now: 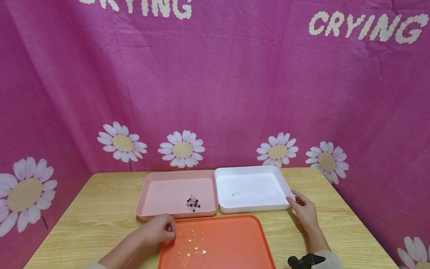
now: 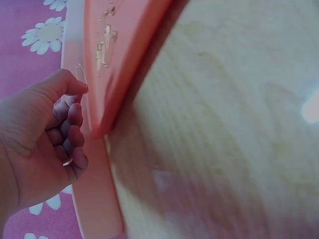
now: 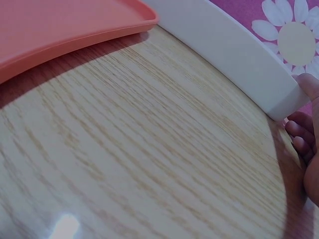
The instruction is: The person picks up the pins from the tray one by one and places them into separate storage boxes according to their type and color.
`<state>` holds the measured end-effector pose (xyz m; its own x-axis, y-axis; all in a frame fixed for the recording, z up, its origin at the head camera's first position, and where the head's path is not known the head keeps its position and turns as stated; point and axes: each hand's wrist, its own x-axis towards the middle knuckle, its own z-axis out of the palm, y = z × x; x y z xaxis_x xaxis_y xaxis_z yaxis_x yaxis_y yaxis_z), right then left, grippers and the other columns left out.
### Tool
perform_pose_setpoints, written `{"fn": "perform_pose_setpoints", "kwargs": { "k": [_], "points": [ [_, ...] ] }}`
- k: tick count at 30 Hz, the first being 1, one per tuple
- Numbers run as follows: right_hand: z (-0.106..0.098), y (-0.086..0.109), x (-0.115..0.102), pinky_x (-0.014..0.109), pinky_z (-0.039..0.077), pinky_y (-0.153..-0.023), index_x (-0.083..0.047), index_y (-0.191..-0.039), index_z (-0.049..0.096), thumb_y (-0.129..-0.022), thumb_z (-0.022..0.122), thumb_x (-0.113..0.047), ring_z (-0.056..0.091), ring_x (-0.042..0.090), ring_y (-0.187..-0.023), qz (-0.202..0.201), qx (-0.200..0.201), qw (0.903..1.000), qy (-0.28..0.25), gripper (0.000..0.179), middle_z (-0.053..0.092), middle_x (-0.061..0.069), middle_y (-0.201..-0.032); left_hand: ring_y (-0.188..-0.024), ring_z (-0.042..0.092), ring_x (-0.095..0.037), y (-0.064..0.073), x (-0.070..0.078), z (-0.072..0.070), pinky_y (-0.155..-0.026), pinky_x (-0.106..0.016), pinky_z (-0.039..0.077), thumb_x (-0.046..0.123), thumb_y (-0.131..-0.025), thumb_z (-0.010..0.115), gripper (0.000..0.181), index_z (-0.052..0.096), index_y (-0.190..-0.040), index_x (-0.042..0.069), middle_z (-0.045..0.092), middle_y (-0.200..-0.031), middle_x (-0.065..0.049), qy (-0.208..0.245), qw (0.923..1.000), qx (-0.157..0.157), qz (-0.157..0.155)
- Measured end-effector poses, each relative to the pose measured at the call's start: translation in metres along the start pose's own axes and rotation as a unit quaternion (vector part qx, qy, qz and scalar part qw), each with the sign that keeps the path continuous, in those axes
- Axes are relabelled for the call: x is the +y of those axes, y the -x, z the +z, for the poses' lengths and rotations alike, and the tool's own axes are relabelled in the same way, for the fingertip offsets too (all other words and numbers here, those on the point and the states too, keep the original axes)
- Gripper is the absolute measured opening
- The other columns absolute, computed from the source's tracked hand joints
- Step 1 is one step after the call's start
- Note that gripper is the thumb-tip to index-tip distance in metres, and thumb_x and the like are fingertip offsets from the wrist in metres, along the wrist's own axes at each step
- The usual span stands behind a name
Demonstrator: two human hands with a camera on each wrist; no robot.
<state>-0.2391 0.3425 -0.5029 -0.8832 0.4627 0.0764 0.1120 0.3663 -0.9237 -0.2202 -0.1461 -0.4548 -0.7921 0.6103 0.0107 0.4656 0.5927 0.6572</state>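
Observation:
Between thumb and forefinger my left hand (image 1: 158, 229) pinches a gold safety pin (image 2: 85, 78), plain in the left wrist view. That hand is over the far left corner of the orange tray (image 1: 235, 243), where several gold safety pins (image 1: 186, 260) lie scattered. My right hand (image 1: 306, 213) grips the near right corner of the white tray (image 1: 255, 207), thumb over the rim and fingers outside it. A single gold safety pin (image 1: 236, 194) lies in the white tray. Several black safety pins (image 1: 193, 201) are bunched in the pink tray (image 1: 161, 186).
The pink and white trays stand side by side at the back of the wooden table (image 1: 90, 209), with the orange one in front. Behind the table hangs a magenta cloth (image 1: 215, 93) printed with daisies. A black device (image 1: 306, 261) sits at my right wrist.

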Motion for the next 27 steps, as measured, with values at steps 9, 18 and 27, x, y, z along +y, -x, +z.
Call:
{"fn": "perform_pose_setpoints", "kwargs": {
  "k": [9,18,27],
  "points": [
    [-0.001,0.001,-0.002,0.009,0.041,-0.068,-0.010,-0.130,0.056,-0.084,0.068,-0.038,0.047,-0.008,-0.080,0.004,-0.005,1.0000,-0.005,0.055,0.052,-0.023,-0.085,-0.064,0.042,0.000,-0.013,0.016,-0.010,-0.060,-0.018,0.037,0.006,-0.075,0.064,0.006,0.059,-0.074,0.007,0.047,-0.069,0.006,0.016,0.9997,0.014,0.012],
    [-0.001,0.001,-0.002,0.010,0.041,-0.068,-0.011,-0.130,0.056,-0.084,0.067,-0.039,0.047,-0.007,-0.080,0.008,-0.005,1.0000,-0.001,0.055,0.053,-0.020,-0.087,-0.064,0.042,0.000,-0.034,0.026,-0.015,-0.061,-0.018,0.038,0.006,-0.075,0.062,0.002,0.061,-0.074,0.005,0.048,-0.069,0.006,0.004,0.9990,0.035,0.027],
    [0.000,0.000,0.001,0.009,0.040,-0.069,-0.010,-0.129,0.056,-0.083,0.068,-0.039,0.047,-0.006,-0.081,0.006,0.000,1.0000,0.005,0.055,0.056,-0.014,-0.091,-0.063,0.042,-0.002,-0.054,0.036,-0.013,-0.062,-0.019,0.038,0.010,-0.077,0.063,0.004,0.063,-0.073,0.009,0.048,-0.067,0.007,-0.013,0.9986,0.045,0.026]
  ]
}}
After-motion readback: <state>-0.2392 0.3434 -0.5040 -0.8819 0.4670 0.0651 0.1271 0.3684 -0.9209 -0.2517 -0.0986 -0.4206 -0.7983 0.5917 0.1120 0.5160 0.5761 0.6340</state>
